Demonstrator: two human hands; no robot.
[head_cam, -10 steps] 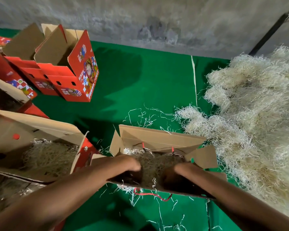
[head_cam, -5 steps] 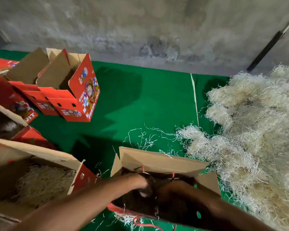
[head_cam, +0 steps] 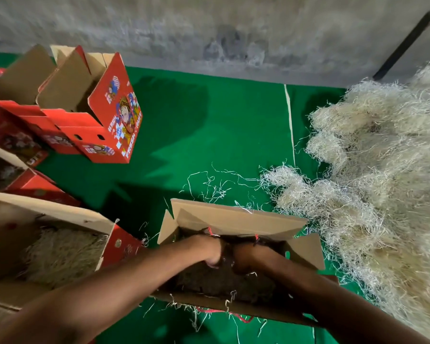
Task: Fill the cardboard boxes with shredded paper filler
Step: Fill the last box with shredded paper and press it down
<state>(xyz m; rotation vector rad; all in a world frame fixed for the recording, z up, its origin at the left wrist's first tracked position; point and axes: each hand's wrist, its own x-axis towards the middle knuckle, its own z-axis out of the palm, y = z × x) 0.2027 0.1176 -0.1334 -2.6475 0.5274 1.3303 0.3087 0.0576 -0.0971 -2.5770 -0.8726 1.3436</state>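
An open cardboard box [head_cam: 236, 219] sits on the green mat right in front of me, with dark, shadowed shredded paper filler [head_cam: 224, 281] inside. Both my hands are down in it, side by side near the far wall. My left hand [head_cam: 209, 252] and my right hand [head_cam: 245, 259] are bent at the wrist and dip into the filler. Their fingers are buried, so their grip is hidden. A big pale heap of shredded paper [head_cam: 382, 182] lies to the right of the box.
A filled box [head_cam: 60, 249] stands at my left, touching red printed boxes behind it. Two empty red boxes [head_cam: 85, 112] stand at the back left. The green mat [head_cam: 209, 135] runs to a grey wall. Loose strands lie beyond the box.
My hands have moved from the near side of the box toward its far wall and closer together, deeper in the filler. The camera tilted, so the box sits lower in view.
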